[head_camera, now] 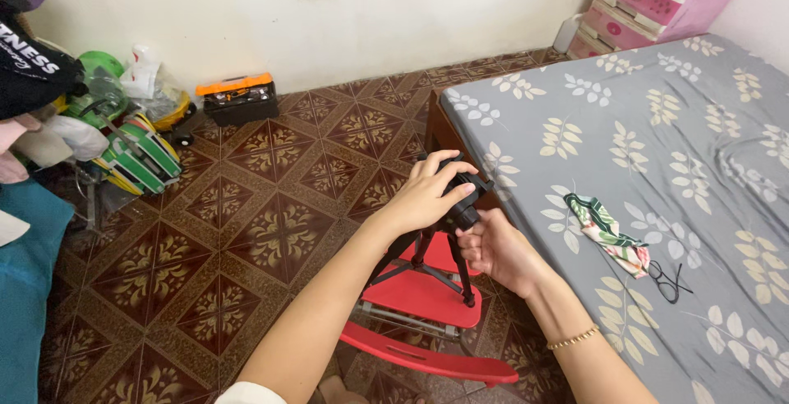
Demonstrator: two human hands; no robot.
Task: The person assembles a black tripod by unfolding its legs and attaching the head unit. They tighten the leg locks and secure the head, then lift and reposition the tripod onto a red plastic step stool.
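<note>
Two hands work on a small black tripod that stands on a red folding chair, just beside the corner of the bed. The left hand is closed over the black head at the tripod's top, fingers curled on it. The right hand grips the head from below, fingers wrapped on a part I cannot make out. The bed's edge runs close along the right of the chair; open tiled floor lies to the left and ahead. On the grey leaf-print sheet, near the right forearm, lie a folded patterned cloth and black eyeglasses. A black toolbox with an orange lid, shut, sits against the wall; pink plastic drawers stand beyond the bed.
</note>
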